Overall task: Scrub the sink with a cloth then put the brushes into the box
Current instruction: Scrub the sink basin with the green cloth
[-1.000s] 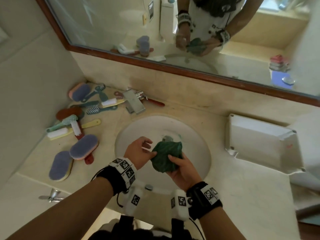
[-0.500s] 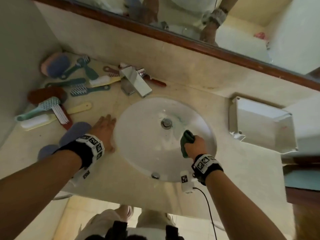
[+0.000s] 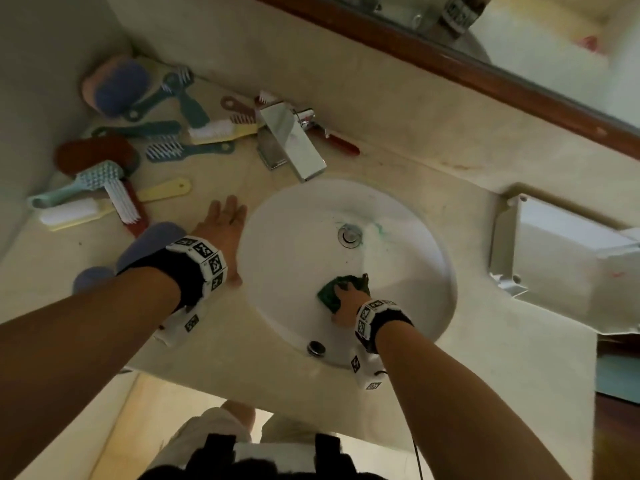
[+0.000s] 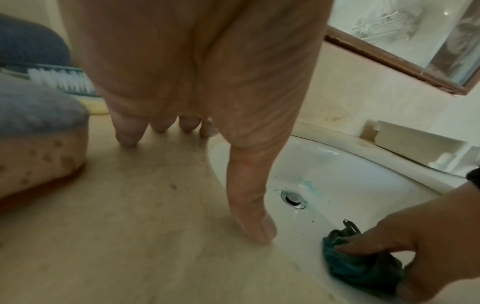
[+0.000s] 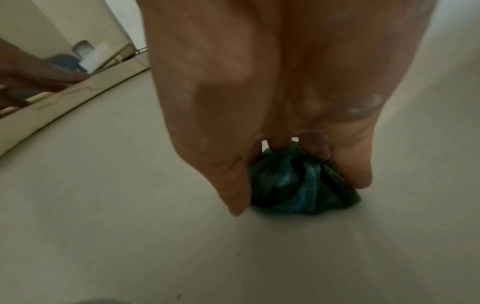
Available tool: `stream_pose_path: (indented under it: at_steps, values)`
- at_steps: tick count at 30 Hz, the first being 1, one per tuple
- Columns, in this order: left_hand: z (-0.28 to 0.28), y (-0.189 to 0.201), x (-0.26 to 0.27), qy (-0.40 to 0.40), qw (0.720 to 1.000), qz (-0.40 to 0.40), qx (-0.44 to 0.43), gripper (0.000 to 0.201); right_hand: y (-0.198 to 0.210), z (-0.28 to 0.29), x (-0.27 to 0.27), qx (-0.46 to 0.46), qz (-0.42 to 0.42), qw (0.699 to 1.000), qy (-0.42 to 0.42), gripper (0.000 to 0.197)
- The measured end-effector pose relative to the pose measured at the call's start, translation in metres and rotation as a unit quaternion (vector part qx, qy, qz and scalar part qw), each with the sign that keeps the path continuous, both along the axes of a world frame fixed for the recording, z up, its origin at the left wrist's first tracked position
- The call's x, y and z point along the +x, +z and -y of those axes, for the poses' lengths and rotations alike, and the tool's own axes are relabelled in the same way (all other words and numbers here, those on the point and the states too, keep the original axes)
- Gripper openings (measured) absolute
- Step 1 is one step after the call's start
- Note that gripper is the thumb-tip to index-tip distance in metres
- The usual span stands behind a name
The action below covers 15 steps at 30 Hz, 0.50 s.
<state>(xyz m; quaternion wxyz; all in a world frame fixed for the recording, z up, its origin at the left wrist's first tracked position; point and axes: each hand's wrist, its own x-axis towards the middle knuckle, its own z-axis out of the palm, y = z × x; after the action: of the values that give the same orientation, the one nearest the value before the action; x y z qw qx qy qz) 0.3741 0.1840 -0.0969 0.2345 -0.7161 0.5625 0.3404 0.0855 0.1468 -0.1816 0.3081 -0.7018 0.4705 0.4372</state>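
Note:
A round white sink [image 3: 408, 216] is set in the beige counter, with a green smear [image 3: 377, 227] beside its drain [image 3: 349, 234]. A bunched dark green cloth [image 3: 329, 295] [image 5: 306, 197] [image 4: 363, 267] lies against the basin's near slope. My right hand [image 3: 341, 303] grips it, thumb on one side and fingers over the top. My left hand [image 3: 230, 244] rests flat on the counter at the sink's left rim, thumb [image 4: 249, 216] along the edge. Several brushes [image 3: 152, 147] lie scattered at the back left. A white box [image 3: 519, 251] stands right of the sink.
A chrome tap [image 3: 291, 140] juts over the sink's far-left rim, with a red-handled brush [image 3: 341, 142] behind it. Two blue-topped sponges [image 3: 149, 244] sit beside my left wrist. A wood-framed mirror [image 3: 485, 67] runs along the back wall. The counter's front edge is just below my wrists.
A second ago both hands held the cloth above the basin. The left hand then went to the counter. The right hand has slid the cloth from the basin's right side toward its near middle.

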Motion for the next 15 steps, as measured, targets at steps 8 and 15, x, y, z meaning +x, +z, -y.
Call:
stream_pose_path:
  at_steps: [8, 15]
  values:
    - [0.004, 0.004, -0.001, 0.005, 1.000, -0.007, 0.004, 0.151, -0.009, 0.027, -0.005, 0.005, -0.016, 0.996, 0.088, 0.070]
    - [0.010, 0.006, 0.001, -0.003, 1.000, 0.022, 0.018, 0.153, -0.025, 0.058, -0.002, -0.027, 0.048, 0.998, 0.008, 0.077]
